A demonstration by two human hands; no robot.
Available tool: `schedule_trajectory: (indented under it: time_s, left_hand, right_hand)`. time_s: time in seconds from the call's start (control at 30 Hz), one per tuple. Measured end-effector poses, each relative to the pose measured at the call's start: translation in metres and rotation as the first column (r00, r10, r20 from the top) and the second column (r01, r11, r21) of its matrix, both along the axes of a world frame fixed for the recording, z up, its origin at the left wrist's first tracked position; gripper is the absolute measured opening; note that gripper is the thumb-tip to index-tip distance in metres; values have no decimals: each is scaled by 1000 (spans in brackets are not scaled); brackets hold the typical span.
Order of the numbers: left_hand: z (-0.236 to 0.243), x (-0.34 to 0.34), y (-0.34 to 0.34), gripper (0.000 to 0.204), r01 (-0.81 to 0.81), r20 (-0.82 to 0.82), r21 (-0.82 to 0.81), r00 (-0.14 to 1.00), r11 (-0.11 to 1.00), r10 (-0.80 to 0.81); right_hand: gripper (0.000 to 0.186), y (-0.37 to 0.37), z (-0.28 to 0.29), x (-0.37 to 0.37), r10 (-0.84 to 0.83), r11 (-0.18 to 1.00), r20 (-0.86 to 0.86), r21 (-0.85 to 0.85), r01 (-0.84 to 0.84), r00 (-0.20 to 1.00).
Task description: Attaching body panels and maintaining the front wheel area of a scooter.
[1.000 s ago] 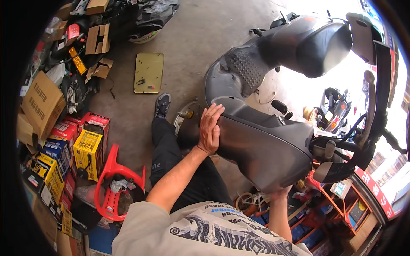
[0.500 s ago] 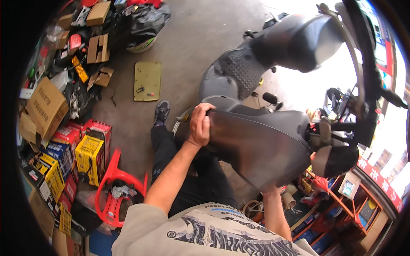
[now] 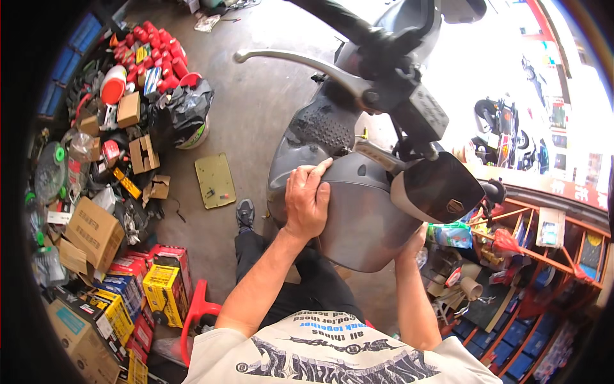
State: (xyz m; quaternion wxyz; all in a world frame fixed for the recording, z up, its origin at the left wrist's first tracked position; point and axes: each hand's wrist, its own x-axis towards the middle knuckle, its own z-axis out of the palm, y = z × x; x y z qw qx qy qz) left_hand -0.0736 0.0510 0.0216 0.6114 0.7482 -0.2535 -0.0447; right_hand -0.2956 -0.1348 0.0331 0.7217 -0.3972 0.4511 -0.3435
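Note:
A dark grey scooter fills the middle and upper middle, with a curved front panel (image 3: pixel 364 230), a dimpled footboard (image 3: pixel 320 128) and a handlebar with a silver brake lever (image 3: pixel 300 62). My left hand (image 3: pixel 307 201) grips the upper left edge of that panel, fingers curled over it and thumb alongside. My right hand (image 3: pixel 409 248) is raised against the panel's right side, below a dark mirror-like piece (image 3: pixel 435 185); its fingers are mostly hidden there. My left foot (image 3: pixel 245 214) stands beside the scooter, near an olive flat board (image 3: pixel 216 181) on the floor.
Cardboard boxes (image 3: pixel 94 233), red containers (image 3: pixel 163 61), black bags (image 3: pixel 188 105) and yellow boxes (image 3: pixel 163 294) crowd the left. A red plastic chair (image 3: pixel 195 307) is by my legs. Orange shelving (image 3: pixel 511 339) stands at right; more scooters (image 3: pixel 499 128) are beyond the bright doorway.
The handlebar and lever have swung across into the upper middle, closer to the camera. Both hands sit higher in the picture, my left still on the panel. The surroundings have shifted in view.

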Motion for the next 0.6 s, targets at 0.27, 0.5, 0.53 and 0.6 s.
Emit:
schedule_trajectory:
  time_s: [0.27, 0.5, 0.53, 0.6]
  left_hand:
    - [4, 2, -9, 35, 26, -118, -33, 993, 999, -30]
    - [-2, -16, -1, 47, -84, -30, 135, 996, 987, 89]
    - [-1, -28, 2, 47, -46, -8, 144, 999, 989, 48]
    - [3, -60, 12, 55, -59, -149, 197, 985, 979, 89]
  right_hand:
    - [38, 0, 8, 9, -141, 982, -244, -159, 104, 959]
    - [42, 3, 1, 8, -176, 935, -325, -351, 54, 929]
    - [42, 4, 6, 11, -192, 944, -364, -323, 70, 911]
    - [43, -2, 4, 5, -184, 946, -291, -311, 89, 939]
